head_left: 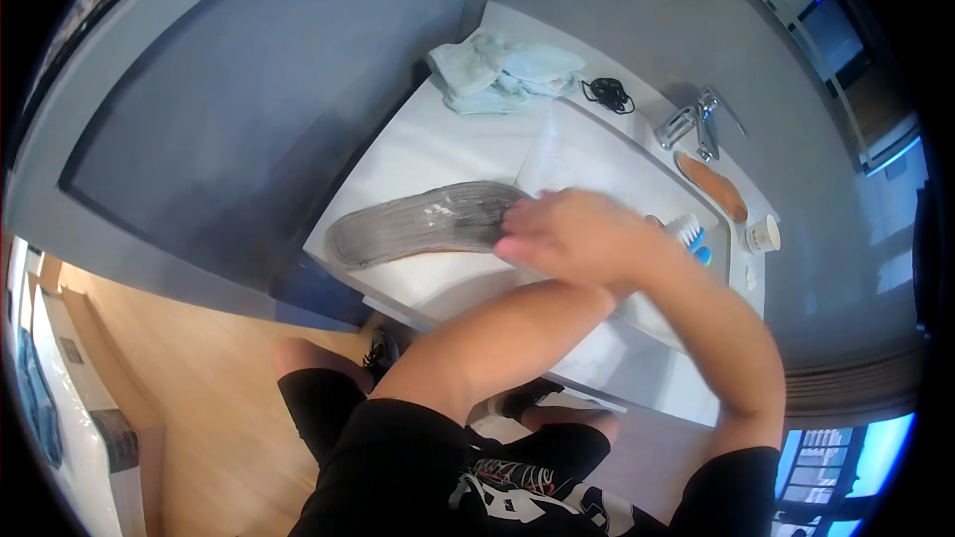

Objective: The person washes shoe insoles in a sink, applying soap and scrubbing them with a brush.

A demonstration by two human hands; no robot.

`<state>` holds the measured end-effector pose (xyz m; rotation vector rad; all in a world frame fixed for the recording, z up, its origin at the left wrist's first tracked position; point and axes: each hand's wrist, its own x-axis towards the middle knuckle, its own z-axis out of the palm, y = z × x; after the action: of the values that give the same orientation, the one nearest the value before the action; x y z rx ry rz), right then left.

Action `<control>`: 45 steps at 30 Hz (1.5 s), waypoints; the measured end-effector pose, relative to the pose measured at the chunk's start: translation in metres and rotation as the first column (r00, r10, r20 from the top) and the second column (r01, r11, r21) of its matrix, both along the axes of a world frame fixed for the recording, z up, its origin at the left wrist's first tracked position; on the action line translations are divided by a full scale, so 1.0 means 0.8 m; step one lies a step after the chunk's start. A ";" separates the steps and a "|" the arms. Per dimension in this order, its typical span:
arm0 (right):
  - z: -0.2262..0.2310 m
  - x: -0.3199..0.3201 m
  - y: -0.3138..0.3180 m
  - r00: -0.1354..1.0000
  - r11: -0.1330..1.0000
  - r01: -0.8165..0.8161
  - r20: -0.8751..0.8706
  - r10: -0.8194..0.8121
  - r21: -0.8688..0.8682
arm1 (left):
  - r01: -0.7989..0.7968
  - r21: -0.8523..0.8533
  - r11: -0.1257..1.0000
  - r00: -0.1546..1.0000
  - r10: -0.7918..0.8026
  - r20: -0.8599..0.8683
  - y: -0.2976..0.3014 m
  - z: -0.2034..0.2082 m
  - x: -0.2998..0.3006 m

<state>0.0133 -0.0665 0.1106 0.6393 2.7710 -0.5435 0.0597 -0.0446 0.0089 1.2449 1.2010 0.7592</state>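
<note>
Softly blurred, the right hand [569, 235] overlaps a streaky, curved insole [423, 223], both grips unclear

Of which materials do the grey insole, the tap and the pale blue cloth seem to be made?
Grey insole: perhaps fabric over foam, matte, judging by its streaky surface; whitish glints look wet.
Tap: probably chromed metal, polished, from its bright highlights.
Pale blue cloth: soft, matte textile, shown by its loose folds; the fibre cannot be told.
</note>
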 end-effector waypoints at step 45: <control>0.011 0.474 0.230 0.325 0.255 0.817 -0.050 -0.944 0.517 | -0.040 -0.096 0.995 0.951 0.067 0.301 -0.006 -0.006 0.000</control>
<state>0.3924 0.1174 0.1196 2.2912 1.9382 0.1083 0.0594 -0.0495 0.0044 0.9831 1.0069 0.8926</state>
